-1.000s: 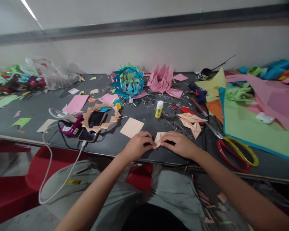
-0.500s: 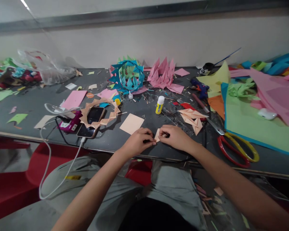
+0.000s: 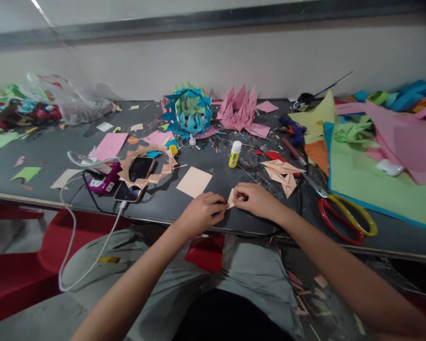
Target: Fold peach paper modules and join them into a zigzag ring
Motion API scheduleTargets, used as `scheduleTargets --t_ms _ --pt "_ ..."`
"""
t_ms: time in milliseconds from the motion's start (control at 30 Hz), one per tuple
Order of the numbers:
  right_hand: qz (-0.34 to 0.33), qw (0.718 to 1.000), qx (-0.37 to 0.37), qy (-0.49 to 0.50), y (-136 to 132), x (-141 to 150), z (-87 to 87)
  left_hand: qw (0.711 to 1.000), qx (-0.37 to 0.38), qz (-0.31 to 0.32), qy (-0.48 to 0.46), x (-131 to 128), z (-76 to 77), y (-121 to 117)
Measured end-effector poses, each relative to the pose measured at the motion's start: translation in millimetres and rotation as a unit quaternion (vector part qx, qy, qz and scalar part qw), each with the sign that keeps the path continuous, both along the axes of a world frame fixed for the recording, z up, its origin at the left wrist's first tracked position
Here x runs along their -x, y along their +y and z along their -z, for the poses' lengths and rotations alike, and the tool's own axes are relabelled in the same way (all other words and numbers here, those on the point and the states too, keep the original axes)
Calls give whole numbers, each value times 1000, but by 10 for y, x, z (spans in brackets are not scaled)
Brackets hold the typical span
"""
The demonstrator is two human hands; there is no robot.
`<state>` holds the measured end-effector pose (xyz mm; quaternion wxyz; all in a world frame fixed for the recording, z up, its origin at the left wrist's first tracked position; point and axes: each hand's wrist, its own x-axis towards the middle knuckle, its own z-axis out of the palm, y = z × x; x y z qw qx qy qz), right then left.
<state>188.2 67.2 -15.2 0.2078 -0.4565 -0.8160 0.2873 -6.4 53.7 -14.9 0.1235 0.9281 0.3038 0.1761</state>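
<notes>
Near the table's front edge, a small folded piece of peach paper (image 3: 230, 199) lies between my two hands, partly hidden by fingers. My left hand (image 3: 206, 210) is closed, its fingertips pinching the paper's left side. With fingers curled, my right hand (image 3: 252, 199) grips the paper's other side. A flat peach paper square (image 3: 194, 182) rests just beyond my left hand. Upright behind my hands stands a yellow and white glue stick (image 3: 235, 154). Several folded peach pieces (image 3: 281, 173) are to the right, close to scissors (image 3: 344, 215) with red and yellow handles.
A ring of folded peach paper (image 3: 156, 181) lies partly over a phone (image 3: 133, 177) on a white cable. At the back stand a blue paper ring (image 3: 195, 113) and pink folded paper (image 3: 238, 109). Coloured sheets (image 3: 383, 194) cover the right side; a plastic bag (image 3: 81, 104) sits far left.
My left fingers have closed in more and shifted slightly on the folded paper. My right hand keeps its grip nearly in place. The view has moved a little.
</notes>
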Motion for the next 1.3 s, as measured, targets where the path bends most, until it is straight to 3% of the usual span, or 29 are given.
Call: scheduleTargets --t_ms 233,433,567,700,867,1000,1167,1300 --pt "3 1000 16 -6 9 2 -12 995 -54 8 79 66 -6 -130" --pt "-6 999 34 -35 32 20 -45 998 -37 35 43 69 -39 -178" --pt "-7 998 -8 -58 -35 35 -23 999 4 1 47 -36 -59 -210" --pt "52 996 -34 -65 -101 15 53 997 -16 -28 75 -115 -25 -268" --pt "101 995 -3 -12 -68 -72 80 993 -23 -55 100 -149 -19 -325" --pt "90 996 27 0 -10 -152 55 994 -16 -66 88 -162 -39 -333" --pt "76 997 19 25 -21 -196 58 997 -23 -62 47 -148 27 -324" --pt "119 992 0 33 -83 -175 65 996 -33 -74 33 -140 79 -350"
